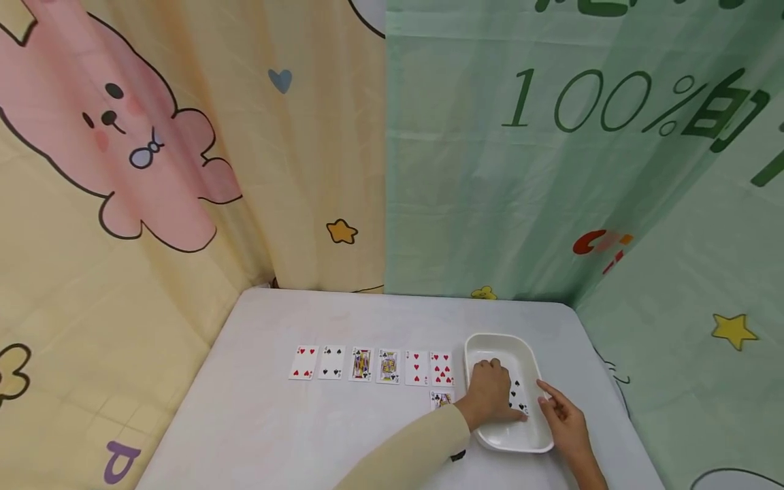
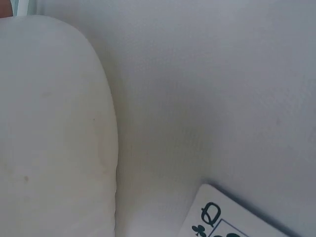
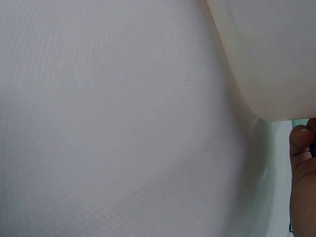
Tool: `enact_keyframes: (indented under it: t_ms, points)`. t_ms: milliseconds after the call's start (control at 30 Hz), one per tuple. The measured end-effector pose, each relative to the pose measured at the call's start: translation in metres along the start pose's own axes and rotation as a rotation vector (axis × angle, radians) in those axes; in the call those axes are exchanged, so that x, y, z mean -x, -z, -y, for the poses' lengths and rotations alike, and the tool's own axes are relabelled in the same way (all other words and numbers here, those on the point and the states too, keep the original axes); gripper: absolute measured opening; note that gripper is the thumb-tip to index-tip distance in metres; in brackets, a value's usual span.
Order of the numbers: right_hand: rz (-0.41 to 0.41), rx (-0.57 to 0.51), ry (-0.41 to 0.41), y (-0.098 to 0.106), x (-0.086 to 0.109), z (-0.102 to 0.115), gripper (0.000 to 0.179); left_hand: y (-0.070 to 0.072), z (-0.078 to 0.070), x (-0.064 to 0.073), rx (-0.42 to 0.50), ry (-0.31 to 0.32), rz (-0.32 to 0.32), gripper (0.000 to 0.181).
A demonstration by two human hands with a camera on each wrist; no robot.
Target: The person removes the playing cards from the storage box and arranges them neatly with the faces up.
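Observation:
A white tray (image 1: 547, 435) stands on the right side of the table. My left hand (image 1: 486, 391) reaches down inside it, its thumb at the lower corner of a playing card with spades (image 1: 516, 393). The left part of that card is hidden under the hand, and I cannot tell whether the fingers grip it. At the tray's right rim, my right hand (image 1: 566, 422) holds on with thumb and fingers. A queen of clubs (image 1: 441, 399) lies face up left of the tray, partly covered by the left sleeve; its corner shows in the left wrist view.
Left of the tray, a row of several face-up cards runs across the white table (image 1: 275, 429): hearts such as the left-end card (image 1: 303, 362), a black-suited card (image 1: 332, 362) and face cards (image 1: 361, 364). Printed curtains (image 1: 318, 170) hang behind and beside the table.

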State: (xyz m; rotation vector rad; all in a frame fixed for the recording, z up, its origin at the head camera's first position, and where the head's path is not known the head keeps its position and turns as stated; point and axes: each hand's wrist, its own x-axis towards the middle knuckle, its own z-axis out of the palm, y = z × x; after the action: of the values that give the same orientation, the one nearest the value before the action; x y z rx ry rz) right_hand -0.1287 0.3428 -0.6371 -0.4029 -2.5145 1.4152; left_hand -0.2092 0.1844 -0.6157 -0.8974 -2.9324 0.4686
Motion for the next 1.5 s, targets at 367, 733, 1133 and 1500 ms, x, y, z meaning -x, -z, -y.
enact_keyframes:
  t_ms: [367, 733, 1133, 1500]
  points:
    - [-0.006, 0.022, 0.028, -0.001, -0.001, -0.003, 0.037, 0.002, 0.005, 0.001, 0.024, -0.018, 0.014, 0.092]
    - [-0.008, 0.017, 0.027, 0.0, -0.001, -0.003, 0.037, 0.008, 0.026, 0.007, 0.295, -0.061, 0.0, 0.075]
    - [0.014, 0.036, -0.01, 0.0, 0.0, 0.0, 0.04, 0.012, 0.055, 0.02, 0.511, -0.129, -0.112, 0.08]
    - [0.002, 0.02, -0.001, 0.0, 0.001, 0.001, 0.038, 0.026, 0.087, 0.043, 0.622, -0.107, -0.133, 0.092]
